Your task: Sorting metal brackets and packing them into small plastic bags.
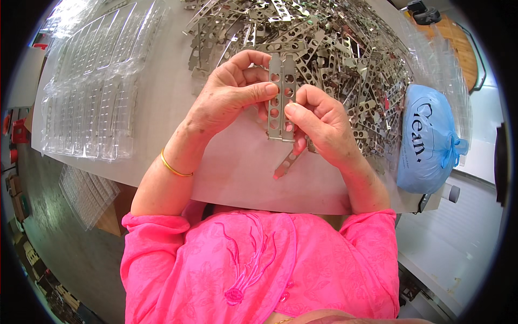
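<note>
Two flat metal strips with rows of round holes (pixel 275 121) stand side by side, upright, between my hands above the table. My left hand (pixel 232 89) pinches the left strip between thumb and fingers near its middle. On the right strip, my right hand (pixel 321 121) closes thumb and fingers along the lower edge. Below the right hand, another holed metal strip (pixel 287 163) slants down, with a reddish tip; whether a finger touches it is hidden. Just beyond both hands spreads a large heap of similar metal strips (pixel 345 59).
Clear plastic blister trays (pixel 91 102) are stacked on the table's left, with another tray (pixel 89 194) lower down beside a cardboard box (pixel 120 210). A tied blue plastic bag (pixel 429 140) sits at the right edge. More clear plastic (pixel 442 70) lies behind it. The white tabletop (pixel 237 183) ends near my body.
</note>
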Demonstrator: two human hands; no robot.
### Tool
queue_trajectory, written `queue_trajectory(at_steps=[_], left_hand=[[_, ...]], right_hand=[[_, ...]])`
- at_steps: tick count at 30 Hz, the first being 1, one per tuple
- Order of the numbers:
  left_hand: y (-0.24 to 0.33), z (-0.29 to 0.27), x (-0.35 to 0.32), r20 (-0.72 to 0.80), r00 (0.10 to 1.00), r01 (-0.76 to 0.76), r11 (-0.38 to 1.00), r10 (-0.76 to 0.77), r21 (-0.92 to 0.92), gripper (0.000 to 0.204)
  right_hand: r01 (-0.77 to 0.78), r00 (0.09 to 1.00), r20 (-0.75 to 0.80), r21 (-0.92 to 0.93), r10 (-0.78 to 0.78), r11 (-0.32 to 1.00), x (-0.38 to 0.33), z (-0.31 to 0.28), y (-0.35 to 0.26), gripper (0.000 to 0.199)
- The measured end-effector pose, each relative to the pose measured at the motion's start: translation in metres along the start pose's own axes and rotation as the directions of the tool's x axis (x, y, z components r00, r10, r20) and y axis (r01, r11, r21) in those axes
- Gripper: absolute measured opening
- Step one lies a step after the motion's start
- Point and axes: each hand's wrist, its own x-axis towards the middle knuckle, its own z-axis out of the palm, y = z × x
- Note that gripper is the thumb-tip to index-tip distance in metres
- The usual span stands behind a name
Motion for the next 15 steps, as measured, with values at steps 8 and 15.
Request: queue_trajectory(at_steps=[8,15], left_hand=[[-0.0007,-0.0012,0.0007,-0.012,1.000,0.010,0.999,-0.009,0.036,0.039],[0.0049,0.0021,-0.0013,-0.041,0.999,0.018,1.000,-0.017,0.023,0.036]], right_hand=[[-0.013,1.000,0.008,-0.017,0.013,1.000,0.0003,-0.0010,0.0009,0.015],[0.045,0.997,-0.055,-0.005,-0.045,0.999,0.0010,-0.0045,0.0019,0.015]])
